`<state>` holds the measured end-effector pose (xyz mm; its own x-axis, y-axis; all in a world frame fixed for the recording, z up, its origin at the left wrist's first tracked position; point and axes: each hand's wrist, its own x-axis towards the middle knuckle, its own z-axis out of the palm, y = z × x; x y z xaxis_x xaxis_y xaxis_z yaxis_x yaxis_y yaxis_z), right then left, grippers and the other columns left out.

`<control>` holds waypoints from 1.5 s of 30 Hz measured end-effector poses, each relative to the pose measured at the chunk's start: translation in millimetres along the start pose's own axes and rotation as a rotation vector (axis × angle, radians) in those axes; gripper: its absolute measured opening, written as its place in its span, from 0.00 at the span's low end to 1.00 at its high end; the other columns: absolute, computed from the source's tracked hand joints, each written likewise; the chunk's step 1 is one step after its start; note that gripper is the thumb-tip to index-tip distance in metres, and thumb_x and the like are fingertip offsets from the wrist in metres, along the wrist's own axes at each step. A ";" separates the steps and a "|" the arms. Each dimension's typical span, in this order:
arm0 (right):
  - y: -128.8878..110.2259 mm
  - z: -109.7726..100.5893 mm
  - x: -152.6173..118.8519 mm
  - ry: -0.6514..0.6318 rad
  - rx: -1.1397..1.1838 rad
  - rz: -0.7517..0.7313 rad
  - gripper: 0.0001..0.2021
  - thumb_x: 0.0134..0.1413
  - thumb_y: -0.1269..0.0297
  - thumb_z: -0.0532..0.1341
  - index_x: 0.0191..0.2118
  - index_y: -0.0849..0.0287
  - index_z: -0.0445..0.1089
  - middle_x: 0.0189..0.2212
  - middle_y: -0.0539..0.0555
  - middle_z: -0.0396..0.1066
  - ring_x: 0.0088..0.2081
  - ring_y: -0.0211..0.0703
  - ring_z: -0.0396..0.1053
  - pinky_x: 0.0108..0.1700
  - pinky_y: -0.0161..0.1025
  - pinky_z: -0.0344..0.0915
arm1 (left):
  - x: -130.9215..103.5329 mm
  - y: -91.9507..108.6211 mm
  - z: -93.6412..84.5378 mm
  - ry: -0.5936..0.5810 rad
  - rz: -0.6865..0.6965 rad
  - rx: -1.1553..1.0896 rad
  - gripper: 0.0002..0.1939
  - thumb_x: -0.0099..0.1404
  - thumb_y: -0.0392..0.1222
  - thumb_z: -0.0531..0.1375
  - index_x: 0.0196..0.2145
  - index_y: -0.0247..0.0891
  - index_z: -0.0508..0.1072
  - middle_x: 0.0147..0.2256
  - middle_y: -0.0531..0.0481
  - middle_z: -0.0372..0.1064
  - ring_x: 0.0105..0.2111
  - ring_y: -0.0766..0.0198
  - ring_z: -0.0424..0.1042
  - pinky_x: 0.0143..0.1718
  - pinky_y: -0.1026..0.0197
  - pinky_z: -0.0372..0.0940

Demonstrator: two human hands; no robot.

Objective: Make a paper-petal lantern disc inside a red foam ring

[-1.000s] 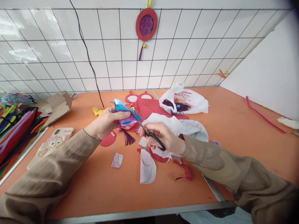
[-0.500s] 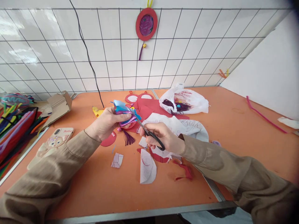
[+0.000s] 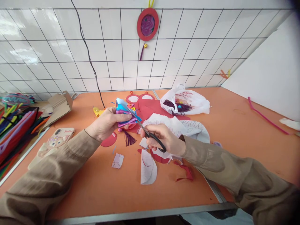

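Note:
My left hand (image 3: pixel 111 120) pinches a folded blue and purple cloth (image 3: pixel 122 109) above the orange table. My right hand (image 3: pixel 160 136) grips black-handled scissors (image 3: pixel 157 141), whose blades lie against the cloth's right part. Below the cloth hangs or lies a purple tassel (image 3: pixel 129 137); which of the two I cannot tell. Under and behind my hands are red sheets (image 3: pixel 152 107) and a white cloth with drawn lines (image 3: pixel 164 120). Nearer to me lie a white half-round piece (image 3: pixel 148 168), a small patterned scrap (image 3: pixel 117 161) and a red scrap (image 3: pixel 187 172).
A white plastic bag (image 3: pixel 199 103) with purple threads stands at the back. On the left are a phone (image 3: pixel 56 140), a cardboard piece (image 3: pixel 59 109) and colourful fuzzy sticks (image 3: pixel 18 131). A red round ornament (image 3: pixel 138 26) hangs on the tiled wall.
The blue and purple cloth has turned slightly in my left hand, and its upper part sits a little differently. My right hand and the scissors have barely moved.

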<state>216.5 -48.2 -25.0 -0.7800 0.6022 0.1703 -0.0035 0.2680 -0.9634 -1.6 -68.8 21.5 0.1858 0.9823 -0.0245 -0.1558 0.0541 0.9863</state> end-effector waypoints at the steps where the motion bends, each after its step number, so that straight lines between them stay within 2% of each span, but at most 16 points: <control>1: 0.0 0.0 -0.2 -0.001 0.004 0.005 0.19 0.52 0.49 0.66 0.32 0.59 0.63 0.18 0.44 0.62 0.17 0.31 0.60 0.20 0.31 0.59 | -0.4 0.6 0.2 0.003 -0.005 0.004 0.09 0.51 0.36 0.70 0.19 0.32 0.76 0.19 0.47 0.70 0.20 0.67 0.67 0.21 0.65 0.65; 12: 1.4 0.1 -1.1 -0.001 0.045 0.021 0.21 0.50 0.47 0.68 0.33 0.60 0.64 0.18 0.44 0.62 0.15 0.31 0.60 0.19 0.31 0.57 | -1.2 3.0 -0.2 -0.004 -0.012 0.010 0.08 0.51 0.35 0.69 0.19 0.32 0.76 0.19 0.48 0.69 0.21 0.67 0.67 0.22 0.66 0.64; 17: 1.1 0.9 -0.9 0.010 0.040 0.026 0.20 0.50 0.49 0.67 0.32 0.60 0.64 0.18 0.44 0.62 0.16 0.31 0.60 0.19 0.30 0.58 | -0.2 2.0 -3.0 -0.045 -0.015 0.015 0.09 0.51 0.38 0.71 0.19 0.32 0.77 0.20 0.47 0.71 0.21 0.67 0.68 0.22 0.66 0.65; 24: 0.8 0.6 0.0 -0.004 0.048 0.048 0.18 0.52 0.50 0.66 0.33 0.60 0.63 0.19 0.44 0.63 0.17 0.31 0.61 0.20 0.31 0.60 | 1.2 2.5 -2.0 -0.016 -0.033 0.002 0.09 0.50 0.40 0.70 0.20 0.32 0.78 0.18 0.46 0.71 0.19 0.66 0.68 0.22 0.64 0.66; 29: 2.5 -1.8 -0.1 -0.050 0.098 -0.001 0.25 0.50 0.41 0.65 0.35 0.61 0.64 0.21 0.46 0.64 0.20 0.33 0.64 0.23 0.32 0.61 | 2.5 -1.9 -2.3 0.003 -0.023 0.005 0.08 0.51 0.39 0.70 0.21 0.32 0.78 0.20 0.46 0.73 0.19 0.66 0.68 0.21 0.64 0.65; 33: 5.0 -2.9 -0.5 -0.071 0.052 -0.025 0.31 0.48 0.34 0.63 0.36 0.62 0.64 0.23 0.48 0.65 0.22 0.35 0.65 0.25 0.34 0.63 | 0.9 -4.3 1.4 0.001 -0.011 -0.008 0.05 0.50 0.36 0.70 0.23 0.33 0.79 0.22 0.49 0.74 0.23 0.67 0.71 0.27 0.66 0.66; 36: 5.1 -3.1 -0.5 -0.082 0.016 -0.035 0.31 0.49 0.33 0.62 0.37 0.62 0.64 0.24 0.49 0.65 0.23 0.35 0.65 0.26 0.34 0.62 | -0.5 -4.5 4.9 -0.019 -0.001 0.003 0.03 0.49 0.35 0.70 0.24 0.34 0.81 0.22 0.51 0.74 0.25 0.67 0.72 0.30 0.67 0.66; 39: 3.7 -3.0 -0.3 -0.085 -0.009 -0.065 0.30 0.51 0.33 0.61 0.37 0.61 0.63 0.24 0.49 0.64 0.24 0.35 0.63 0.26 0.34 0.60 | -0.9 -6.2 5.2 -0.024 0.018 0.055 0.03 0.50 0.35 0.70 0.23 0.34 0.80 0.20 0.52 0.73 0.23 0.69 0.70 0.27 0.67 0.63; 45: 3.6 -2.7 -0.5 -0.081 -0.007 -0.069 0.30 0.51 0.34 0.61 0.36 0.62 0.63 0.24 0.48 0.64 0.23 0.35 0.64 0.26 0.35 0.60 | -1.2 -9.8 3.3 -0.011 0.043 0.125 0.04 0.52 0.38 0.69 0.28 0.34 0.82 0.26 0.49 0.77 0.27 0.66 0.72 0.31 0.64 0.65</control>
<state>218.5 -45.5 -28.0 -0.8263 0.5191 0.2188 -0.0552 0.3119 -0.9485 2.9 -71.1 12.5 0.1920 0.9812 0.0191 -0.0421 -0.0112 0.9991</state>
